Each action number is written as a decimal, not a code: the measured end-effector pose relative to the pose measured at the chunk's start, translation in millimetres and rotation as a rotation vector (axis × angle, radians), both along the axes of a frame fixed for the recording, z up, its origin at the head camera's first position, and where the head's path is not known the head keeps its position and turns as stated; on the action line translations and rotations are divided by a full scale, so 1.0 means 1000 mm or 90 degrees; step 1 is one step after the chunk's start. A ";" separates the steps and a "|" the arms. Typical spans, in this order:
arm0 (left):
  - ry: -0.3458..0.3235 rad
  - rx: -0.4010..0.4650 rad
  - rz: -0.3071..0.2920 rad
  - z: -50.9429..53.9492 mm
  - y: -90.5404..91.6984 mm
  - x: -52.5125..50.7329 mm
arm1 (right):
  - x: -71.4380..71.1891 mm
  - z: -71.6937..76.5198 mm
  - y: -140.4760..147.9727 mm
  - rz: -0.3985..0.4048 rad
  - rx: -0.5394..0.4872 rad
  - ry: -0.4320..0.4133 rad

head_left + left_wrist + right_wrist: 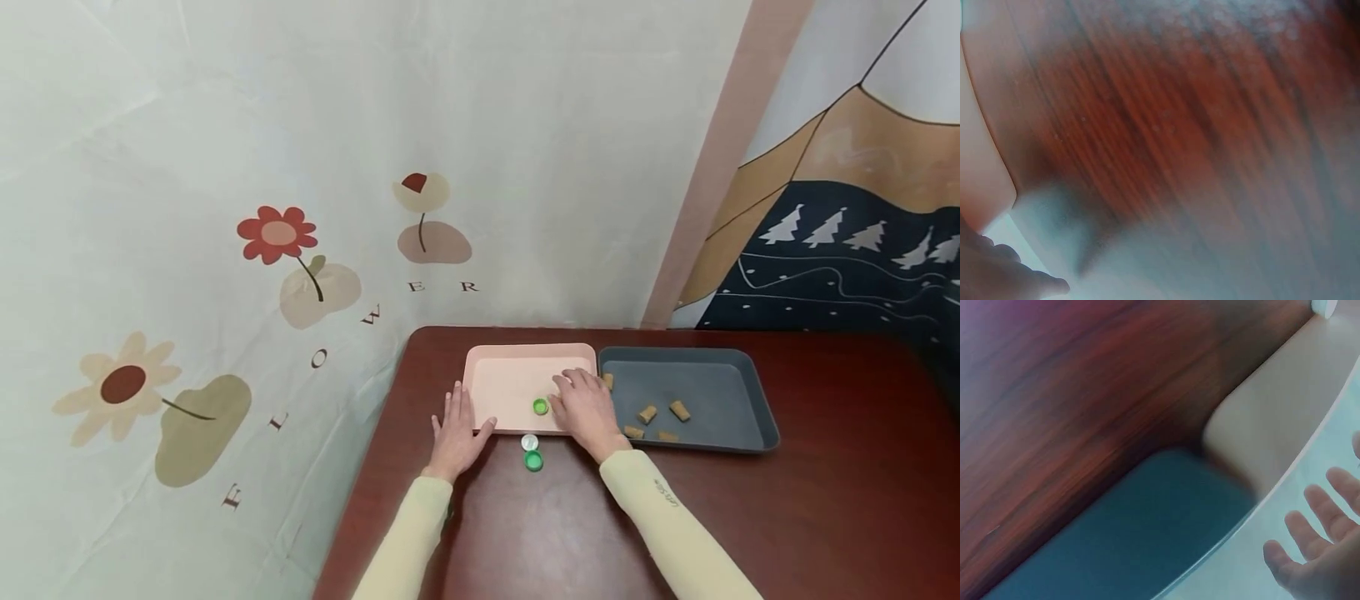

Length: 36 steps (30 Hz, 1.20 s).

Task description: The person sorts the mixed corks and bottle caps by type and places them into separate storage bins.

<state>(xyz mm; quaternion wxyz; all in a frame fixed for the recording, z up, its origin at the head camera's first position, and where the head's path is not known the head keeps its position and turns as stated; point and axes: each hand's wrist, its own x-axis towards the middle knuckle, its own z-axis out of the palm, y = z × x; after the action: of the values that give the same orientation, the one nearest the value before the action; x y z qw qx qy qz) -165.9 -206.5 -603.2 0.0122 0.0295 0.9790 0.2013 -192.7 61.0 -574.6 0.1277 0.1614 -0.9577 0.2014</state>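
My left hand (455,435) rests at the left side of the pink tray (502,367), its fingers straight along the rim and the thumb at the front edge. Over the pink tray's right part is my right hand (588,414), fingers spread and lightly bent; the right wrist view shows those fingers (1316,540) apart, with nothing seen in them. What lies under the palm is hidden. A green bottle cap (540,407) lies in the pink tray beside the right thumb. Several cork-like tan pieces (679,410) lie in the dark grey tray (705,375), right of that hand.
In front of the pink tray, a white cap (529,442) and another green cap (533,461) lie on the brown wooden table (540,533). The two trays stand side by side near the table's back edge. Behind them hangs a printed cloth (540,167).
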 end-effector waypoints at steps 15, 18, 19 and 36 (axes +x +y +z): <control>0.008 -0.016 0.002 0.003 -0.001 -0.003 | 0.046 -0.014 0.051 -0.059 0.077 -0.032; 0.012 -0.014 0.002 0.002 0.000 -0.002 | 0.053 -0.018 0.053 -0.054 0.084 -0.050; 0.012 -0.015 0.002 0.001 0.000 -0.002 | 0.055 -0.019 0.054 -0.053 0.087 -0.054; 0.069 -0.022 -0.013 0.006 -0.007 0.001 | 0.060 -0.027 0.052 -0.045 0.105 -0.108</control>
<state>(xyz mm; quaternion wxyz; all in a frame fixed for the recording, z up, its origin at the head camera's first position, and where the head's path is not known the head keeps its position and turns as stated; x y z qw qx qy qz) -164.6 -213.0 -597.1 -0.0386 0.0504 0.9812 0.1824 -132.3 112.8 -601.8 0.0395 0.1197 -0.9834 0.1303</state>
